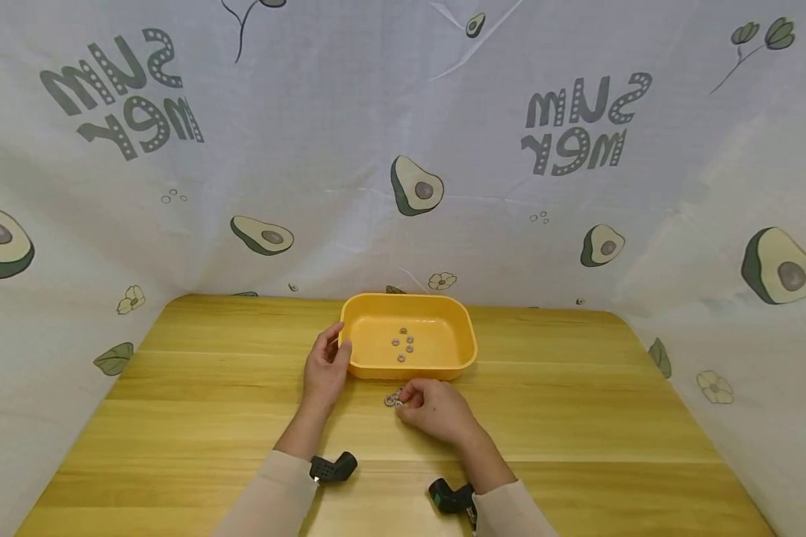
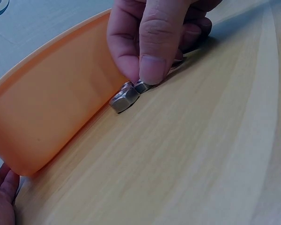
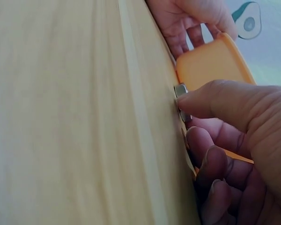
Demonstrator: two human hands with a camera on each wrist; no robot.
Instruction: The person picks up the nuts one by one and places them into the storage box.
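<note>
Pinching at a small group of metal nuts [image 1: 389,401], the right hand [image 1: 438,410] sits at the lower centre of the frame, its thumb and forefinger closed on one nut [image 2: 142,86]; how firm that hold is, the fingertips make hard to judge. The group lies on the desk [image 1: 578,418], just in front of the yellow tray [image 1: 451,341], whose floor carries five more loose nuts [image 1: 410,349], spread apart. At the tray's left end, the left hand [image 1: 325,369] grips the wall, thumb over the rim.

Each nut looks hard and rigid, light enough for two fingertips, and unlikely to suffer from a drop. Its smooth metal could slip or skid under a glancing press, so opposite flat sides are probably the best place to pinch, with the fingertips low against the wood. The tray seems light, slightly flexible plastic, best steadied by its rim.
</note>
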